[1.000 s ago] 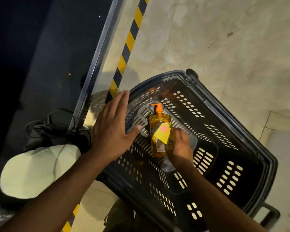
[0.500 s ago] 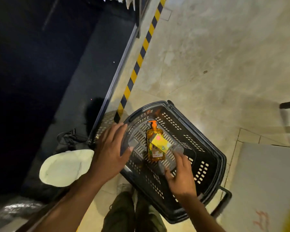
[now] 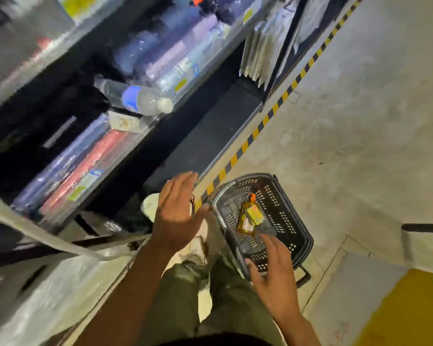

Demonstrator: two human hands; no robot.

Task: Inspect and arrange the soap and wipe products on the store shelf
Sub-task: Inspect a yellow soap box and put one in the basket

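Observation:
An orange pump bottle of liquid soap (image 3: pixel 248 217) with a yellow tag lies flat in a dark plastic shopping basket (image 3: pixel 283 196) on the floor. My left hand (image 3: pixel 176 208) hovers open, fingers spread, to the left of the basket and above it. Nearer to me, my right hand (image 3: pixel 276 272) is over the basket's near rim, fingers relaxed and holding nothing. Neither hand touches the soap. Blurred packs of wipes (image 3: pixel 160 56) in blue, purple and red wrappers fill the store shelves at upper left.
A water bottle (image 3: pixel 138 97) lies on a shelf edge. Yellow-and-black hazard tape (image 3: pixel 268 118) runs along the shelf base. A white cap (image 3: pixel 149 203) rests on the floor by the shelf. My legs (image 3: pixel 210 295) stand beside the basket. A yellow surface (image 3: pixel 405 310) sits lower right.
My right hand let go of the soap bottle and drew back from it. The view rose and pulled away, bringing the shelves into sight. The bottle stays in the basket.

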